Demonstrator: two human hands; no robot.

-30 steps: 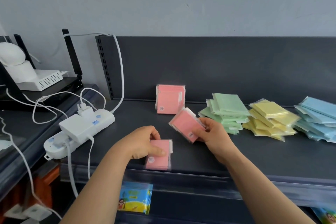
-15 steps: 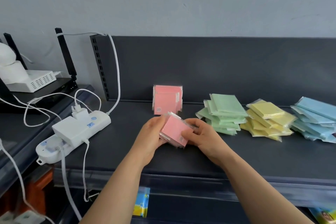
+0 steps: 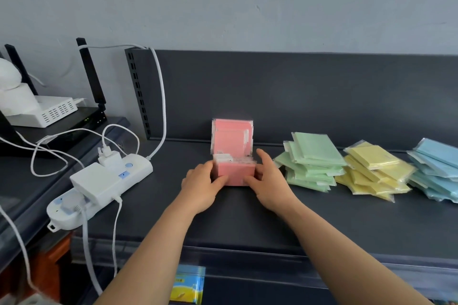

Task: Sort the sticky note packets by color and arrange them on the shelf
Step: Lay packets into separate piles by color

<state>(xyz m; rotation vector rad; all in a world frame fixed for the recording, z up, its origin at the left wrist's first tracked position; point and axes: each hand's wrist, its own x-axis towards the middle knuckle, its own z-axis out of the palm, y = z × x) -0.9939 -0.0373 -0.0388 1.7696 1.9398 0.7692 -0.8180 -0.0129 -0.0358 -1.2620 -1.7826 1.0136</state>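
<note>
Glossy packets (image 3: 236,176) upended between left hand (image 3: 201,189), right hand (image 3: 269,187).

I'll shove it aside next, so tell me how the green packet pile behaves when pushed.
The green packet pile would probably shear rather than slide whole: its packets lie fanned and askew. Their glossy clear wrap looks slippery, so the top ones likely skid first. Pushed rightward, it would soon meet the yellow pile.
</note>
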